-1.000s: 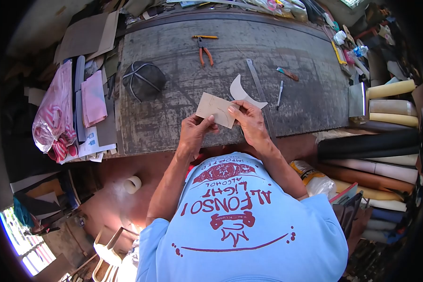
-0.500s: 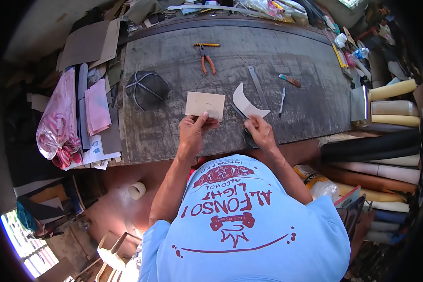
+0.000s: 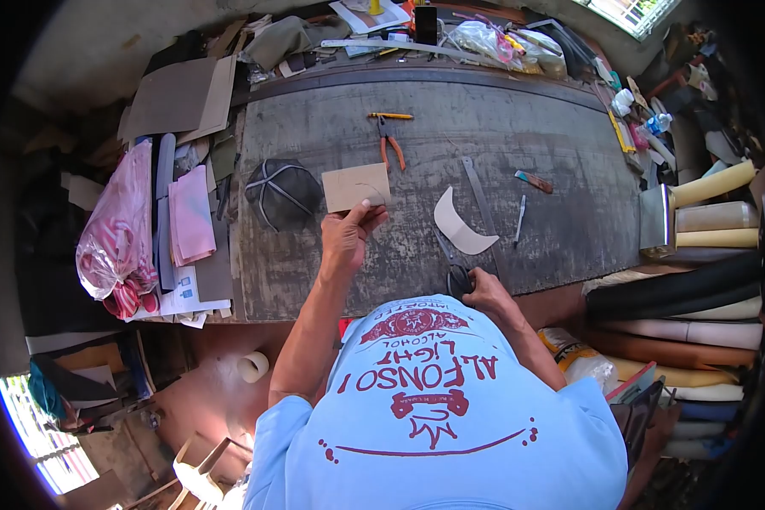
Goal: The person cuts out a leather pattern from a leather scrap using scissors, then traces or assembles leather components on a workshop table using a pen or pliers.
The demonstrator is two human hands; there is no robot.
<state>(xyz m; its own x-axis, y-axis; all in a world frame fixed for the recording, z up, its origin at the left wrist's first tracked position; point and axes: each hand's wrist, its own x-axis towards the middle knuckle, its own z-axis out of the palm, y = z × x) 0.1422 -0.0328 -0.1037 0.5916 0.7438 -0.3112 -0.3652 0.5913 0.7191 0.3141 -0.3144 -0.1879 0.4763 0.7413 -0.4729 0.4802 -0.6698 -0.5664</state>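
Note:
My left hand (image 3: 345, 235) is closed on a rectangular piece of tan cardboard (image 3: 348, 186), held up over the table. A curved line is drawn near its right edge. At the table's front edge my right hand (image 3: 488, 291) closes on the black handles of a pair of scissors (image 3: 459, 279), whose blades point away from me. A pale crescent-shaped piece (image 3: 461, 223) lies just beyond, covering part of the blades. Beside it is a metal ruler (image 3: 478, 191).
On the worn dark table (image 3: 314, 110) lie a dark panelled cap (image 3: 282, 195), orange-handled pliers (image 3: 390, 146), a yellow pencil (image 3: 390, 116), a cutter knife (image 3: 534, 181) and a pen (image 3: 520, 221). Rolled material (image 3: 714, 217) is stacked at right; a plastic-wrapped bundle (image 3: 119, 229) sits at left.
My right hand has let go of the crescent piece, which now lies on the table, and has moved down to the scissors' handles. My left hand still holds the cardboard. The view has tilted upward.

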